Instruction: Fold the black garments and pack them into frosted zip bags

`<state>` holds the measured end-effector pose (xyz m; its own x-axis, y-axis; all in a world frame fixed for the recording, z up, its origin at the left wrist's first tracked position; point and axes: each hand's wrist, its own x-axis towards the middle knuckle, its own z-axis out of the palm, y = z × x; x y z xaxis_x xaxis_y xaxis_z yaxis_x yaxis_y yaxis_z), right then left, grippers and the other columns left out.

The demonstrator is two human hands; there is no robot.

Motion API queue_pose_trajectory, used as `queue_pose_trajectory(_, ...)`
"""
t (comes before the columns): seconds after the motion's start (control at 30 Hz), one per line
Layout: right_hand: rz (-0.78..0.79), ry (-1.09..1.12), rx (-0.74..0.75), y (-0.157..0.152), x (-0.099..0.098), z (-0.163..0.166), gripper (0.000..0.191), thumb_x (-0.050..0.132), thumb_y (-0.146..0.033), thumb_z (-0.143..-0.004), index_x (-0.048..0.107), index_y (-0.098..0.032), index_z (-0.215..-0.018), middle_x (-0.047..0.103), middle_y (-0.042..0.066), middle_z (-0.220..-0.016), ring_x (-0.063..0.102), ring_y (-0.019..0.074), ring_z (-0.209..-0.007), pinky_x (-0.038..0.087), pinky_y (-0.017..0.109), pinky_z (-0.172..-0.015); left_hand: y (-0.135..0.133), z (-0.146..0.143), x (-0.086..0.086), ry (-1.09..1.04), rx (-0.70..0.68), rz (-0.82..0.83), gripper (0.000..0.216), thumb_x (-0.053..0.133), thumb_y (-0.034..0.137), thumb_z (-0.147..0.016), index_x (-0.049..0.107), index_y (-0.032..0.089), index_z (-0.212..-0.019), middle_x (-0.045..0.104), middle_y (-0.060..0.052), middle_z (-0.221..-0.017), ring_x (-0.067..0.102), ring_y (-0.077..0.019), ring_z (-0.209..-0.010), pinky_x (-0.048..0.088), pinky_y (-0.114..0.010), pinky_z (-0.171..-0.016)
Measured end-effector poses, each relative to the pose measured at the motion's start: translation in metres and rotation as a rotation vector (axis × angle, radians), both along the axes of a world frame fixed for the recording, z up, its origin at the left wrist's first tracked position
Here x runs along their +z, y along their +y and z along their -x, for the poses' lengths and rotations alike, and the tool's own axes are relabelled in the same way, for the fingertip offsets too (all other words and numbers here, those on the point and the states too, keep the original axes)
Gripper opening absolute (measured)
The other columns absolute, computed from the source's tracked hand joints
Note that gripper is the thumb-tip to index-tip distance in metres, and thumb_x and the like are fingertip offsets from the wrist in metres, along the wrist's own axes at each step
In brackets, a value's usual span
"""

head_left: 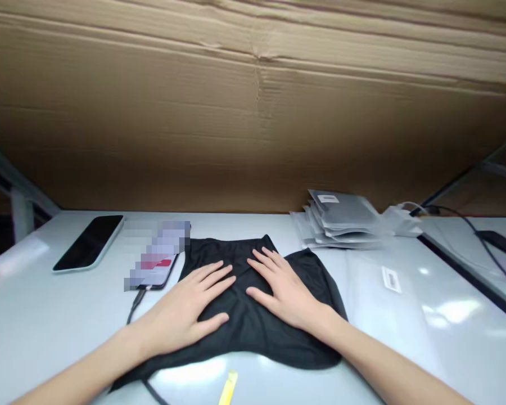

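A black garment (240, 332) lies spread on the white table, slightly wrinkled, its exact kind unclear. My left hand (189, 309) rests flat on its left part, fingers stretched out and thumb apart. On the right part my right hand (282, 287) lies palm down, also with fingers spread. Neither hand grips the cloth. Part of the garment is hidden under my hands and forearms. Just right of the garment lies a flat clear plastic bag (375, 315) with a barcode label (391, 279).
A stack of packed plastic bags (346, 216) stands at the back right, beside a white charger (405, 219) with cables. Two phones, one dark-screened (88, 244) and one lit (160, 270) with a cable, lie left. Cardboard (253, 140) walls the back. A yellow strip (227, 388) lies in front.
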<state>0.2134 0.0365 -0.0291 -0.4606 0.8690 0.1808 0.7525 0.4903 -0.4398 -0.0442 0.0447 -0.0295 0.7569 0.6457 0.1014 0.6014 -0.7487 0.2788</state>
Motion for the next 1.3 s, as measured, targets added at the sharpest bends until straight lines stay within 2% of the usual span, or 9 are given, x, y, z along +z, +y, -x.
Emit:
queue_pose_trajectory(0.13,-0.088,0.331,0.040,-0.004,0.006,0.003,0.034,0.059,-0.027,-0.089,0.059,-0.022,-0.123,0.064,0.010,-0.125,0.052,0.0265,-0.124,0.040,0.048,-0.107,-0.001,0.001,0.000,-0.034,-0.001,-0.009,0.057,0.053,0.045,-0.092,0.041,0.029,-0.146,0.043,-0.004,-0.152,0.037,-0.0276,-0.141,0.037,-0.047,-0.114)
queue_pose_trajectory(0.2,-0.041,0.561,-0.027,-0.006,0.011,0.005,0.020,0.059,-0.022,-0.087,0.063,-0.025,-0.107,0.067,0.005,-0.106,0.061,0.0216,-0.102,0.049,0.041,-0.094,-0.001,0.002,0.000,-0.045,-0.004,-0.008,0.057,0.054,0.045,-0.092,0.041,0.029,-0.146,0.043,-0.004,-0.152,0.036,-0.0274,-0.141,0.036,-0.047,-0.115)
queue_pose_trajectory(0.27,0.084,0.778,-0.108,-0.007,0.016,0.006,0.012,0.063,-0.022,-0.082,0.061,-0.024,-0.094,0.061,0.001,-0.089,0.059,0.0165,-0.081,0.051,0.033,-0.078,-0.002,0.002,0.001,-0.037,-0.001,-0.003,0.056,0.054,0.044,-0.092,0.042,0.028,-0.145,0.043,-0.005,-0.151,0.036,-0.0276,-0.142,0.037,-0.047,-0.114)
queue_pose_trajectory(0.4,0.411,1.178,-0.218,-0.005,0.025,0.002,0.022,0.072,-0.017,-0.068,0.052,-0.022,-0.076,0.043,-0.006,-0.070,0.040,0.0076,-0.056,0.038,0.020,-0.051,-0.003,0.002,0.004,-0.001,0.006,-0.005,0.053,0.051,0.042,-0.094,0.043,0.026,-0.144,0.043,-0.005,-0.152,0.036,-0.0287,-0.141,0.038,-0.049,-0.113)
queue_pose_trajectory(0.53,0.667,1.478,-0.180,-0.004,0.037,-0.003,0.031,0.071,-0.008,-0.062,0.043,-0.020,-0.069,0.037,-0.009,-0.063,0.023,0.0039,-0.046,0.020,0.016,-0.040,-0.003,0.004,0.002,0.005,0.005,-0.003,0.055,0.050,0.044,-0.094,0.042,0.026,-0.145,0.041,-0.005,-0.153,0.035,-0.0287,-0.142,0.037,-0.049,-0.114)
queue_pose_trajectory(0.67,0.802,1.533,-0.157,-0.006,0.044,-0.007,0.040,0.073,-0.006,-0.062,0.035,-0.020,-0.063,0.030,-0.011,-0.057,0.010,0.0029,-0.044,0.010,0.016,-0.036,-0.003,0.006,0.000,-0.043,0.005,0.007,0.056,0.053,0.044,-0.093,0.041,0.029,-0.145,0.042,-0.004,-0.152,0.037,-0.0283,-0.141,0.037,-0.048,-0.114)
queue_pose_trajectory(0.83,0.920,1.568,-0.178,-0.008,0.044,-0.010,0.056,0.074,-0.005,-0.061,0.020,-0.021,-0.062,0.021,-0.012,-0.054,0.005,0.0028,-0.043,0.009,0.015,-0.035,-0.002,0.005,0.000,-0.036,0.005,0.007,0.054,0.052,0.044,-0.093,0.042,0.029,-0.145,0.043,-0.004,-0.151,0.037,-0.0286,-0.141,0.038,-0.048,-0.113)
queue_pose_trajectory(1.03,0.983,1.563,-0.131,-0.011,0.045,-0.012,0.058,0.076,-0.007,-0.061,0.019,-0.021,-0.060,0.020,-0.013,-0.050,0.005,0.0021,-0.041,0.008,0.016,-0.036,-0.002,0.004,-0.001,-0.010,0.000,-0.013,0.055,0.052,0.044,-0.094,0.042,0.028,-0.145,0.043,-0.004,-0.152,0.038,-0.0283,-0.141,0.038,-0.047,-0.113)
queue_pose_trajectory(1.3,1.172,1.736,0.230,-0.016,0.042,-0.019,0.057,0.065,-0.018,-0.080,0.016,-0.019,-0.051,0.016,-0.010,-0.043,0.010,0.0042,-0.037,0.009,0.020,-0.037,-0.001,0.004,-0.001,-0.001,-0.001,-0.031,0.055,0.052,0.044,-0.093,0.041,0.029,-0.146,0.042,-0.003,-0.152,0.038,-0.0276,-0.141,0.039,-0.046,-0.113)
